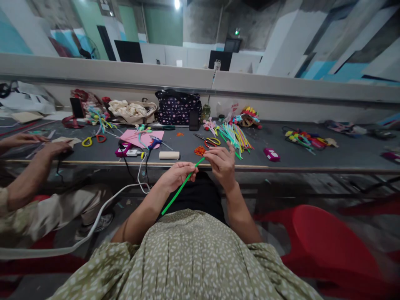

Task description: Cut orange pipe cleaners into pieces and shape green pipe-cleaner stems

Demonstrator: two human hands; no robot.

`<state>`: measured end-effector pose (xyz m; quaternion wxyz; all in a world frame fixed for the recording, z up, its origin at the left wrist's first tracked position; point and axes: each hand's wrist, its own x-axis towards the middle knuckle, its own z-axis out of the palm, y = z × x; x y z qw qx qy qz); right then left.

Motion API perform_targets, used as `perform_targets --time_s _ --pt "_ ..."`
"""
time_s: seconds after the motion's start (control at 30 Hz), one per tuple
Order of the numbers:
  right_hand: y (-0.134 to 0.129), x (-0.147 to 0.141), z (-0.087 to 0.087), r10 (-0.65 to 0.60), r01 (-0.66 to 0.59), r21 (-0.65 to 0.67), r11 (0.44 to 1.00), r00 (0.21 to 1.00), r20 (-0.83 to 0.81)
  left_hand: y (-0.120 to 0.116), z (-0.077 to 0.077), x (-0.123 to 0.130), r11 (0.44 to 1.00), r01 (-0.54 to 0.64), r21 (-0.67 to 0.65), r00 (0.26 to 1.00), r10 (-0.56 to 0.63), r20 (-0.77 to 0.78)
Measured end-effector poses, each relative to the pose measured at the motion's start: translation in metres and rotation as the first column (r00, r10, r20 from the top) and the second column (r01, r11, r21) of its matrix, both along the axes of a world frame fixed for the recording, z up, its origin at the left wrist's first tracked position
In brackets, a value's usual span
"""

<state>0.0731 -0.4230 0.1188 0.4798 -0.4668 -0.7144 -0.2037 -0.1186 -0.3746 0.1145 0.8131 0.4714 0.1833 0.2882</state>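
Observation:
A bright green pipe cleaner (176,195) slants across my lap, its lower end free. My left hand (179,175) pinches it near its upper part, and the fingertips of my right hand (221,164) close on its top end. Just beyond my hands on the dark table are a small orange coil of pipe cleaner (200,150) and scissors (212,142) with red and yellow handles. A fan of green, white and yellow pipe cleaners (237,139) lies behind my right hand. Left of them rests a cream-coloured roll (169,155).
A blue glue gun (154,143) lies by pink paper (131,136), with a white cable (103,208) running past my left side. A co-worker's hands (51,146) work at the left. A purple box (271,154) sits at right; a red stool (331,246) stands beside me.

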Motion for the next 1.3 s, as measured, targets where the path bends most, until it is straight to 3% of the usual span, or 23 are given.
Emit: perform_targets --time_s 0.27,0.4,0.6,0.67,0.77,0.93,1.03,1.1,1.3 --pt "0.000 -0.003 -0.009 -0.003 0.003 -0.091 0.996 1.000 -0.003 0.002 -0.003 0.003 0.987 -0.158 -0.019 0.986 0.159 0.053" --pt "-0.001 -0.013 -0.016 -0.020 0.014 -0.161 0.987 0.999 -0.032 0.008 -0.006 0.003 0.970 -0.239 0.033 0.970 0.237 0.057" --pt "-0.001 -0.036 -0.033 0.003 -0.063 -0.284 0.957 0.978 -0.207 0.018 -0.019 0.007 0.920 -0.371 0.126 0.929 0.369 0.036" --pt "-0.001 -0.042 -0.037 0.016 -0.130 -0.347 0.929 0.949 -0.314 0.020 -0.024 0.008 0.883 -0.424 0.204 0.905 0.423 0.050" --pt "-0.001 -0.048 -0.040 0.032 -0.273 -0.429 0.861 0.871 -0.490 0.021 -0.029 0.009 0.784 -0.483 0.391 0.864 0.499 0.067" --pt "0.004 -0.050 -0.045 0.086 -0.532 -0.390 0.751 0.666 -0.741 0.022 -0.032 0.007 0.594 -0.485 0.642 0.809 0.583 0.073" --pt "0.003 -0.052 -0.048 0.074 -0.623 -0.350 0.700 0.551 -0.831 0.022 -0.031 0.006 0.592 -0.472 0.653 0.804 0.593 0.043" --pt "0.001 -0.055 -0.049 0.069 -0.642 -0.335 0.690 0.518 -0.852 0.021 -0.029 0.005 0.593 -0.464 0.657 0.802 0.596 0.029" --pt "-0.012 -0.058 -0.043 0.130 -0.660 -0.313 0.682 0.531 -0.837 0.023 -0.022 -0.001 0.550 -0.455 0.700 0.793 0.608 0.038"
